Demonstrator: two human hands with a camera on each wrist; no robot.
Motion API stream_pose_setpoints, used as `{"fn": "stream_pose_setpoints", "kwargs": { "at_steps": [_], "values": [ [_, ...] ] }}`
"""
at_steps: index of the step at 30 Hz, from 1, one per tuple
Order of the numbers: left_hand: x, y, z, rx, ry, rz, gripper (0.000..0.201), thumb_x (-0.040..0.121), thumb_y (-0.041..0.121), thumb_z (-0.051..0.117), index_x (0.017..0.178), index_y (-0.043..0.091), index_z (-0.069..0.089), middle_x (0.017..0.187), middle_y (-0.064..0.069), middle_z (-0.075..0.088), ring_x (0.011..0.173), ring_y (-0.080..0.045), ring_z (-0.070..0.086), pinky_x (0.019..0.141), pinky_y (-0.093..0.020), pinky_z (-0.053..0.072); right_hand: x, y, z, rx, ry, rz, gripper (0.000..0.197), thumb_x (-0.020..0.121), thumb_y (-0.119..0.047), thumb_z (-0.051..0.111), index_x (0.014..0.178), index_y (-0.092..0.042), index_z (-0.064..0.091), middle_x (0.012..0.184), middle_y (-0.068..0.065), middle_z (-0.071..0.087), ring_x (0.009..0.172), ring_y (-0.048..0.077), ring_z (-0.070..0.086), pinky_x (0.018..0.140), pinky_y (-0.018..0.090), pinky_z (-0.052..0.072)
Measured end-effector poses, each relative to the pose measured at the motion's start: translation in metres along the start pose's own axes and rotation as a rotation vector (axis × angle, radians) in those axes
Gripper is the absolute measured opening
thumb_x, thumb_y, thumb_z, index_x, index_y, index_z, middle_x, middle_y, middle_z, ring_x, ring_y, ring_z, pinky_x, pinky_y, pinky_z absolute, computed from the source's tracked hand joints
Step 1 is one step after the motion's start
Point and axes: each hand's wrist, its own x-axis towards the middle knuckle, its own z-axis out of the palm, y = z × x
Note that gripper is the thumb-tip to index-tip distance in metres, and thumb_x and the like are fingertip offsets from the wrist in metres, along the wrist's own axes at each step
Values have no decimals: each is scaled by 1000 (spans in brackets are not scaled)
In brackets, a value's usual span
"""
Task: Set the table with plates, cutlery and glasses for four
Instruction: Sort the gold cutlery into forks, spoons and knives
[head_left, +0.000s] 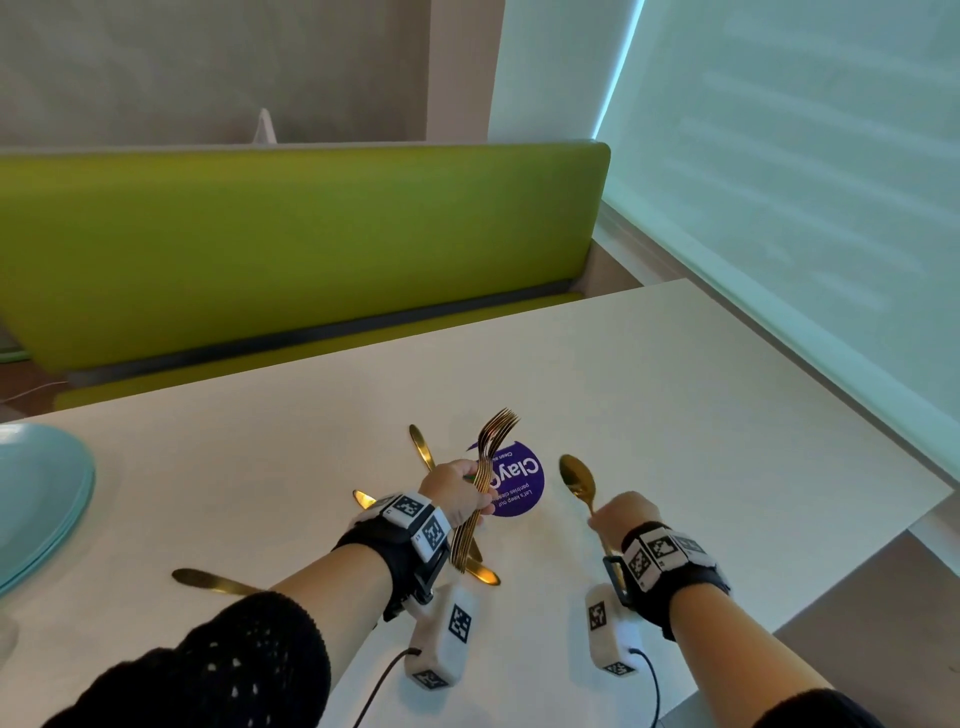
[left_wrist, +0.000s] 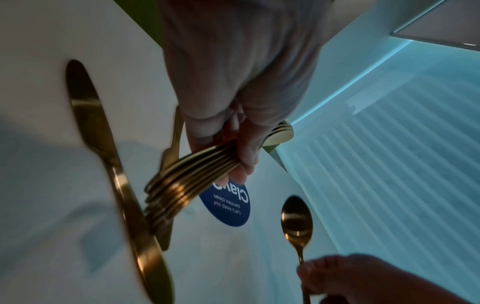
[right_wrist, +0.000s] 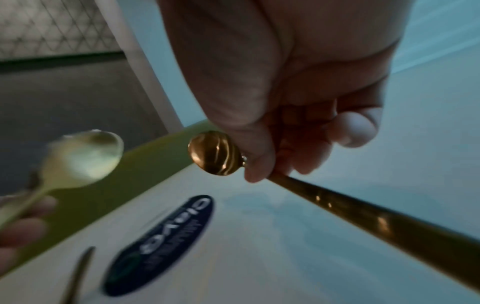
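Observation:
My left hand (head_left: 457, 493) grips a bundle of several gold forks (head_left: 483, 483) by their handles, tines up and away from me, above the white table (head_left: 701, 415). The left wrist view shows my fingers (left_wrist: 244, 156) curled round the stacked fork handles (left_wrist: 187, 185). My right hand (head_left: 621, 514) holds one gold spoon (head_left: 576, 480) by its handle, bowl pointing forward. In the right wrist view the spoon handle (right_wrist: 363, 216) runs out under my curled fingers (right_wrist: 259, 164). Gold knives (head_left: 208, 579) lie loose on the table, partly hidden under my left arm.
A stack of pale teal plates (head_left: 41, 499) sits at the table's left edge. A round purple sticker (head_left: 519, 488) lies flat between my hands. A green bench (head_left: 291, 249) runs along the far side. A window blind (head_left: 805, 182) bounds the right.

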Motion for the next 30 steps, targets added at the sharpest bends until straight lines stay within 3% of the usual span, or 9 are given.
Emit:
{"fn": "stream_pose_setpoints", "kwargs": {
  "at_steps": [2, 3, 6, 11, 16, 19, 21, 27, 30],
  "values": [
    [-7, 1, -8, -14, -3, 21, 32, 87, 3, 62, 118, 10, 58, 105, -11, 66, 90, -20, 66, 83, -34, 57, -14, -24, -4, 68, -12, -136, 21, 91, -31, 55, 87, -11, 62, 89, 5, 64, 84, 19, 60, 72, 26, 50],
    [-11, 1, -13, -31, -8, 30, 31, 86, 4, 63, 116, 10, 58, 106, -12, 66, 89, -20, 66, 83, -34, 57, -23, -35, -5, 176, -29, -190, 18, 90, -30, 57, 88, -13, 63, 84, 2, 64, 78, 16, 61, 71, 25, 50],
    [-30, -5, -35, -108, -12, 60, 23, 86, -1, 62, 106, 10, 59, 97, -14, 66, 79, -22, 63, 80, -36, 54, -57, -68, 0, 507, -107, -276, 16, 91, -26, 60, 77, -19, 59, 64, -2, 57, 56, 9, 51, 53, 19, 43],
    [-73, -31, -86, -241, -33, 103, 20, 87, -7, 55, 90, 12, 58, 80, -8, 65, 68, -18, 61, 69, -33, 53, -120, -111, 28, 1002, -343, -320, 22, 95, -14, 53, 74, -11, 57, 56, -1, 51, 48, 9, 42, 46, 19, 35],
    [-126, -69, -143, -245, -89, 121, 22, 87, -6, 56, 96, 13, 61, 88, -13, 66, 78, -26, 65, 80, -46, 58, -183, -143, 81, 1061, -381, -367, 8, 94, -13, 55, 89, -6, 59, 64, 0, 61, 47, 7, 48, 44, 18, 36],
    [-159, -94, -177, -284, -88, 124, 22, 88, -9, 53, 100, 9, 58, 90, -15, 63, 68, -20, 65, 52, -28, 58, -220, -162, 114, 1065, -372, -393, 8, 93, -12, 56, 90, -7, 61, 63, -1, 65, 45, 7, 52, 48, 21, 38],
    [-176, -115, -197, -276, -70, 130, 24, 88, -8, 54, 102, 10, 58, 90, -14, 63, 70, -19, 64, 49, -24, 54, -246, -175, 134, 1015, -344, -405, 8, 93, -11, 56, 88, -7, 62, 56, -3, 64, 43, 7, 53, 49, 21, 37],
    [-218, -174, -239, -219, -22, 101, 29, 84, -8, 59, 89, 20, 59, 76, -5, 66, 65, -15, 63, 60, -27, 52, -304, -200, 190, 883, -330, -380, 7, 91, -9, 58, 89, -7, 64, 58, 1, 63, 41, 6, 53, 43, 17, 35],
    [-236, -199, -254, -170, 20, 113, 32, 79, -9, 63, 90, 21, 58, 79, -8, 67, 69, -18, 64, 65, -29, 52, -323, -207, 210, 834, -334, -365, 6, 88, -8, 62, 89, -4, 66, 61, 4, 65, 41, 6, 53, 42, 18, 35]
  ]
}}
